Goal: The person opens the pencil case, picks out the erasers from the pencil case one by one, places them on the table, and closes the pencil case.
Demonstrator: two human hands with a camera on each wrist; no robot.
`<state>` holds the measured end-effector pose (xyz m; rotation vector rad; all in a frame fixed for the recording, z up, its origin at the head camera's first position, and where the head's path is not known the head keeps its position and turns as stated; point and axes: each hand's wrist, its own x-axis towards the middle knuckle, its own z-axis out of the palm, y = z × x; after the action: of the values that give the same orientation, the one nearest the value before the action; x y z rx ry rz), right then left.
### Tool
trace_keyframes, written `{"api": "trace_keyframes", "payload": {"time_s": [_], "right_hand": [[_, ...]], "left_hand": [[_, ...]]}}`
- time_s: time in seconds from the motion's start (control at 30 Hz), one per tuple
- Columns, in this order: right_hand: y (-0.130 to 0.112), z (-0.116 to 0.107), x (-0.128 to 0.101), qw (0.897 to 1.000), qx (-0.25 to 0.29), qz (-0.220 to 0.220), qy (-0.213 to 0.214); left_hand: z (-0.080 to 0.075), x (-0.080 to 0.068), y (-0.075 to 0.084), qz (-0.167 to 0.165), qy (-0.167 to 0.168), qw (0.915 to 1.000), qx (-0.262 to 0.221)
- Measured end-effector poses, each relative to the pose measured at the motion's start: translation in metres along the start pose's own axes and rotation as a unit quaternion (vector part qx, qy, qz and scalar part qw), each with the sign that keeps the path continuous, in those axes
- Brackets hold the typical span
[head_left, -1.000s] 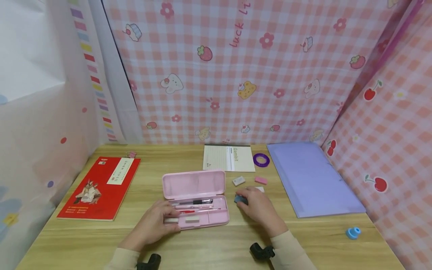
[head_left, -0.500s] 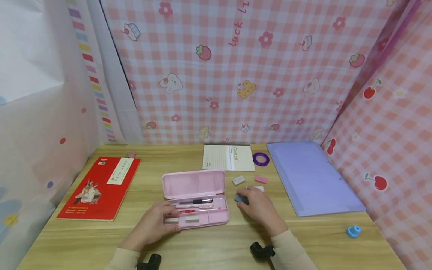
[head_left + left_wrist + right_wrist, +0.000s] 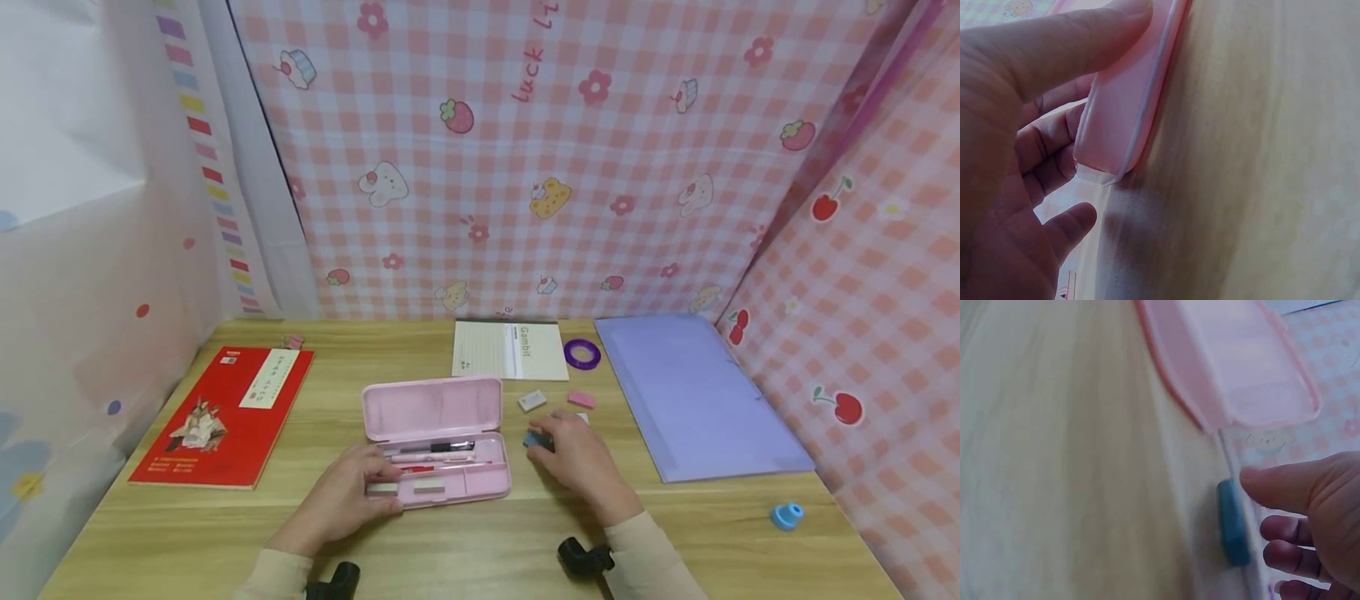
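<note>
Pink gingham curtains are hanging round a wooden desk [image 3: 480, 550], which is carrying a lilac folder [image 3: 697, 400] on the right and a red book [image 3: 225, 412] on the left. Between them an open pink pencil case [image 3: 435, 442] is lying with its long axis running left to right, lid tipped back toward the curtain. Just beside its right end a small blue eraser [image 3: 534, 439] is sitting flat on the wood, touching the fingertips of the right hand [image 3: 577, 462], which is clearly the nearer hand. From the right wrist view the eraser [image 3: 1234, 531] is lying thumb-side, between the curling fingers [image 3: 1285, 487] and the case, long axis roughly across the case's; whether it is truly pinched I cannot tell. The left hand [image 3: 345, 500] is gripping the case's near left corner, thumb along the rim [image 3: 1129, 112], fingers curled beneath. Compared with a second ago, almost nothing is differing: both hands are staying put, the right fingertips are creeping slightly over the eraser
</note>
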<state>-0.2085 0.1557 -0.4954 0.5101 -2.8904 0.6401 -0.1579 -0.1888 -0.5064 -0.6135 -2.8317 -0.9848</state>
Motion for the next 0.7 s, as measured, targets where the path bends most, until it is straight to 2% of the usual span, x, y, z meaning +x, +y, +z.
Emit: {"api": "trace_keyframes", "payload": {"time_s": [0.17, 0.3, 0.47, 0.7], "right_hand": [[-0.020, -0.005, 0.000, 0.999, 0.017, -0.041, 0.023], [-0.051, -0.003, -0.001, 0.993, 0.030, -0.108, 0.021], [-0.088, 0.008, 0.001, 0.982, 0.026, -0.186, -0.007], [-0.116, 0.026, 0.007, 0.974, 0.035, -0.212, -0.066]], "left_hand": [[-0.002, 0.001, 0.003, -0.016, -0.013, 0.9998, -0.001], [-0.004, 0.001, 0.005, -0.017, -0.016, 0.9997, 0.000], [-0.005, 0.001, 0.003, -0.006, -0.010, 0.9999, 0.001], [-0.001, 0.001, -0.001, 0.023, 0.007, 0.9997, -0.007]]}}
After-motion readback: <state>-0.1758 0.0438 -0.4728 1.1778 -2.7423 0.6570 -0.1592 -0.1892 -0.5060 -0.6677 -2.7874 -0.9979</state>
